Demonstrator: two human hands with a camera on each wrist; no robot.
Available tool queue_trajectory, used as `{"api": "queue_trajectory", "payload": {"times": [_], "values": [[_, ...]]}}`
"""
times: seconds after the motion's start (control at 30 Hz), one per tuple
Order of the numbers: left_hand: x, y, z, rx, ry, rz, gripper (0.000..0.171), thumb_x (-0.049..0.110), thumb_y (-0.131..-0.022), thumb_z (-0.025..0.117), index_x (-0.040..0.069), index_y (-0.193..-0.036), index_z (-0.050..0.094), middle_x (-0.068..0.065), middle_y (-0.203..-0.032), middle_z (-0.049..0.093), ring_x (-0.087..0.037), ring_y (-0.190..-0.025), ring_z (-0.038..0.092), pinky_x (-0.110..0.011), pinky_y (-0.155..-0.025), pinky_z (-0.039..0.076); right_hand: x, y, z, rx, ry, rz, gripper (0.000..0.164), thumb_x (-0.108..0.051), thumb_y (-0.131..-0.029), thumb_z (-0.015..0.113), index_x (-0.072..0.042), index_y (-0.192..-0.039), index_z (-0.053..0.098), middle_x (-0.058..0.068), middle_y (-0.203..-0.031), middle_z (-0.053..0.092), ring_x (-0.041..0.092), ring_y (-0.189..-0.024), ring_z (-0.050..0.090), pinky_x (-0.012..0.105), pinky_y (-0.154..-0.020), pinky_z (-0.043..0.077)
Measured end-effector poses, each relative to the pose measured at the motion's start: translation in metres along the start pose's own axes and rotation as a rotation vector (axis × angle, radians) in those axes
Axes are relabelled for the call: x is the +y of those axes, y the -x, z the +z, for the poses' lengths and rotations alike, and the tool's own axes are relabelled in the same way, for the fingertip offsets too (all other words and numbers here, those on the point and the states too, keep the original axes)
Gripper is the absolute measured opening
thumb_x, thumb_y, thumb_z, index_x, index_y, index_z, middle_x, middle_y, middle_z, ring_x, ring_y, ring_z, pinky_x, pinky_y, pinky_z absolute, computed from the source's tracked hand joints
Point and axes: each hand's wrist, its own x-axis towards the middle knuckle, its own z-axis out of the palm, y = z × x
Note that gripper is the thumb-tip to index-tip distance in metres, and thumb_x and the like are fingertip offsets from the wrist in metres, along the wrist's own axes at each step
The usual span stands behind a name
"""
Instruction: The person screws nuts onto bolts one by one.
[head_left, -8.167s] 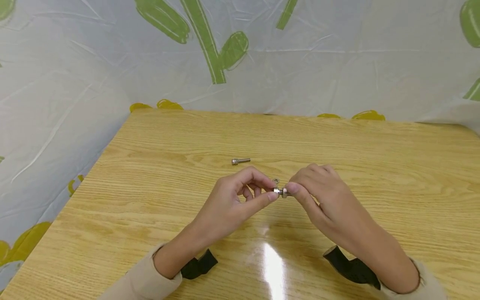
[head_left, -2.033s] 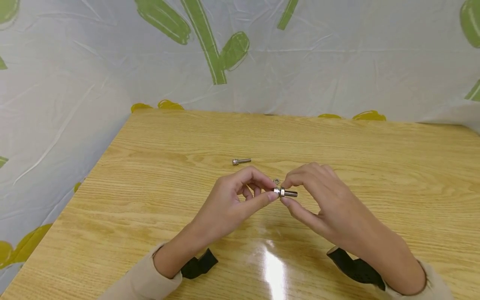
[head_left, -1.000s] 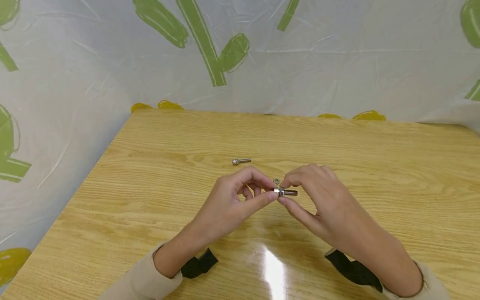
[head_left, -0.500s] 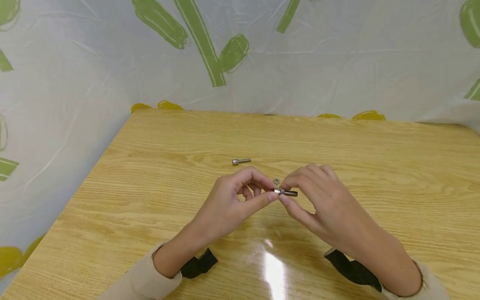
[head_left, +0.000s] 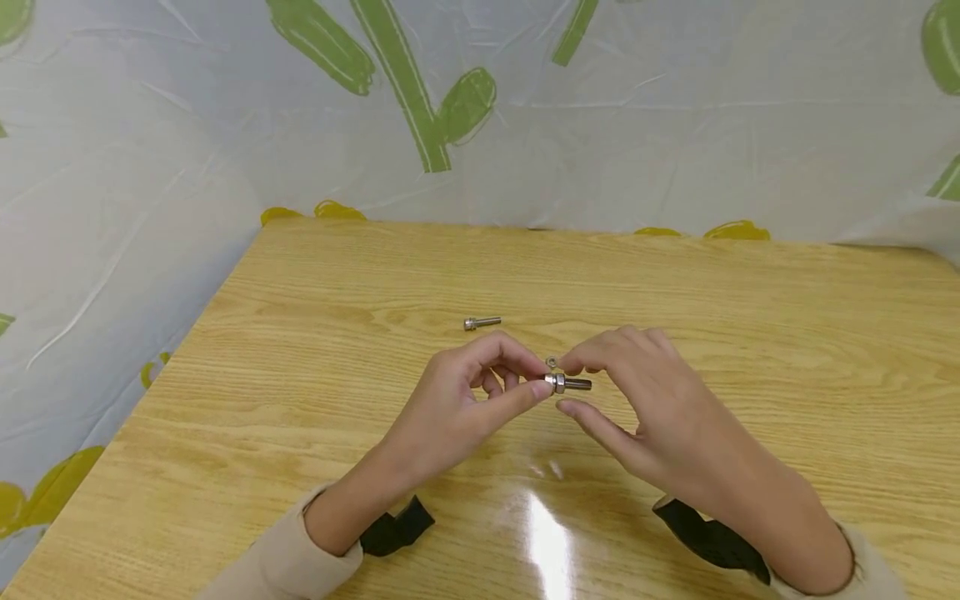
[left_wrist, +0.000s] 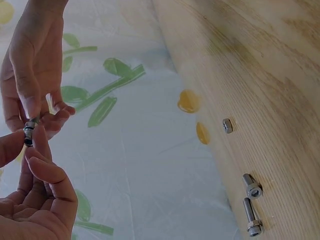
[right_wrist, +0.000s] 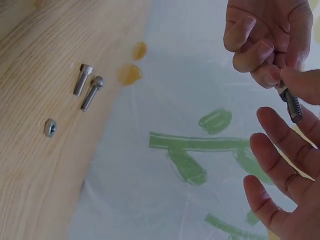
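Pinching one bolt (head_left: 578, 384) carrying one nut (head_left: 560, 383), the left hand (head_left: 453, 400) faces the parted right hand (head_left: 656, 400); one loose nut (head_left: 551, 362) lies at their eleven o'clock, two loose bolts (right_wrist: 91, 96) near it

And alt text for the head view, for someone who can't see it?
The left hand pinches a bolt with a nut near its head; the right hand hovers close, fingers parted. A loose nut and another bolt lie on the wooden table.

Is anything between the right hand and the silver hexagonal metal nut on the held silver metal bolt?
Nothing visible: the right hand has thumb and index finger apart on either side of the nut. The left hand pinches the bolt by its head; a loose silver nut lies on the wooden table.
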Motion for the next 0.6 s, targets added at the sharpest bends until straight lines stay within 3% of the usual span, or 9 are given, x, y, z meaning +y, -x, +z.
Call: {"api": "queue_trajectory", "payload": {"times": [0.17,0.33,0.6], "values": [[-0.0005,0.0004,-0.0009,-0.001,0.01,-0.006,0.009,0.021,-0.087,0.065,0.016,-0.094,0.065,0.005,-0.085,0.064,-0.009,-0.074,0.053,-0.023,-0.063,0.046,0.0009,-0.0027,0.0043,0.08,-0.008,-0.084,0.036,-0.04,-0.099,0.038,-0.01,-0.099,0.06,-0.007,-0.096,0.059,0.009,-0.088,0.05,0.025,-0.081,0.034],[-0.0005,0.0005,-0.0009,-0.003,0.015,-0.007,0.009,0.021,-0.087,0.065,0.015,-0.094,0.065,0.005,-0.087,0.065,-0.009,-0.075,0.053,-0.023,-0.065,0.046,0.0011,-0.0032,0.0045,0.094,-0.014,-0.105,0.035,-0.038,-0.099,0.039,-0.01,-0.098,0.06,-0.006,-0.095,0.06,0.01,-0.088,0.051,0.025,-0.083,0.034],[-0.0011,0.0009,-0.0006,-0.008,0.018,-0.002,0.009,0.021,-0.088,0.064,0.015,-0.095,0.065,0.005,-0.087,0.064,-0.009,-0.075,0.053,-0.023,-0.065,0.047,-0.0007,0.0003,0.0025,-0.039,-0.013,0.011,0.012,-0.02,-0.091,0.06,-0.014,-0.101,0.058,-0.008,-0.1,0.058,0.009,-0.094,0.049,0.029,-0.087,0.033]]}}
